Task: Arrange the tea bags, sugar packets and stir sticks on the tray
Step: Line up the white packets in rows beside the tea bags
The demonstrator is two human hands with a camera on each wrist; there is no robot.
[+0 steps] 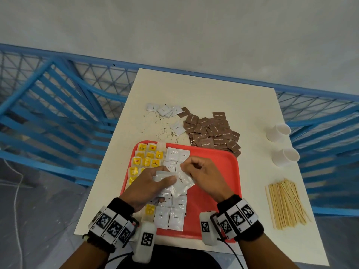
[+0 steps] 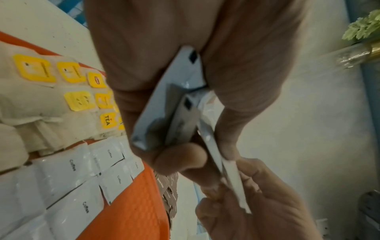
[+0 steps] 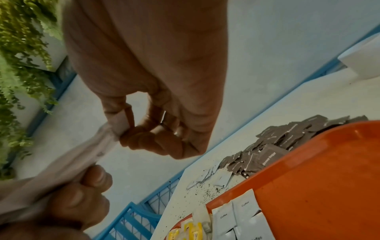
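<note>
Over the red tray [image 1: 217, 171], we see both hands working a small stack of white packets.

The left hand [image 1: 149, 188] grips the white packets [image 1: 167, 181] between thumb and fingers; the right hand [image 1: 204, 175] pinches the corner of the top packet [image 1: 182, 180], marked "Coffee". Tea bags [image 1: 146, 157] fill the tray's left side, white packets beside them. Brown sugar packets [image 1: 211, 131] and stir sticks [image 1: 287, 203] lie on the bench [image 1: 242, 105].
</note>
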